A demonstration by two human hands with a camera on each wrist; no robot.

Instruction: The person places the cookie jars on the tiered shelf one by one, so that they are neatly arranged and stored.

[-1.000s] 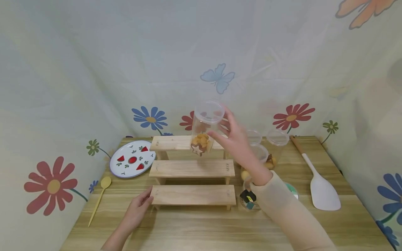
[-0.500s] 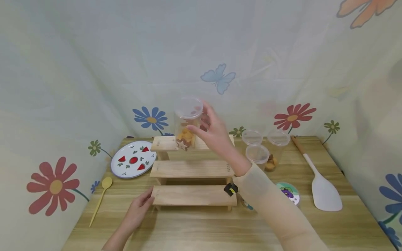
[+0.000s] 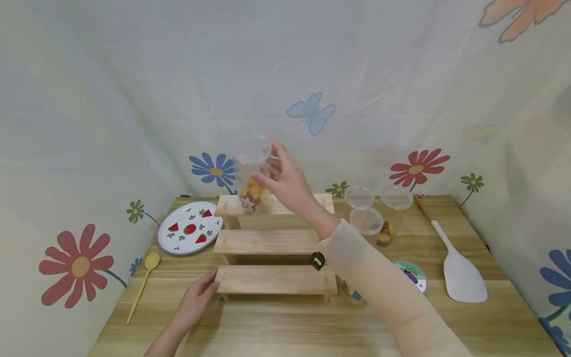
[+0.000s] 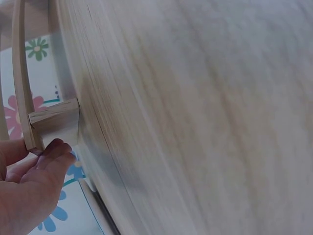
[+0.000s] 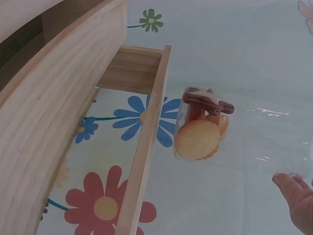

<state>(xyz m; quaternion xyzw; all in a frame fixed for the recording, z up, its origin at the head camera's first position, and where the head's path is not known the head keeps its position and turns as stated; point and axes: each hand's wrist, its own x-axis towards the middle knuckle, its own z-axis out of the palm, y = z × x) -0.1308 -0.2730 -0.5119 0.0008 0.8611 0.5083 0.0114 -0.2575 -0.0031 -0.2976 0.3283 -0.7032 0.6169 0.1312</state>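
Note:
My right hand [image 3: 290, 186] grips a clear lidded jar [image 3: 243, 171] near its top, thumb on the near side. Cookies [image 5: 197, 139] lie at the jar's bottom, one of them star-shaped. The jar stands upright over the left part of the top step of a three-tier wooden display stand [image 3: 276, 279]. In the right wrist view, a narrow gap shows between the jar's base and the top board. My left hand [image 3: 194, 297] holds the left end of the lowest step, thumb on top and fingers underneath, as the left wrist view shows.
More clear lidded jars [image 3: 367, 220] stand right of the stand, one with cookies. A round eggplant-patterned piece [image 3: 411, 275] and a white spatula [image 3: 464, 275] lie further right. A strawberry-patterned plate [image 3: 189, 243] and a yellow spoon [image 3: 143, 285] lie left.
My right hand has carried the jar leftward, from above the stand's middle to above the left part of the top step. My left hand has stayed at the lowest step's end.

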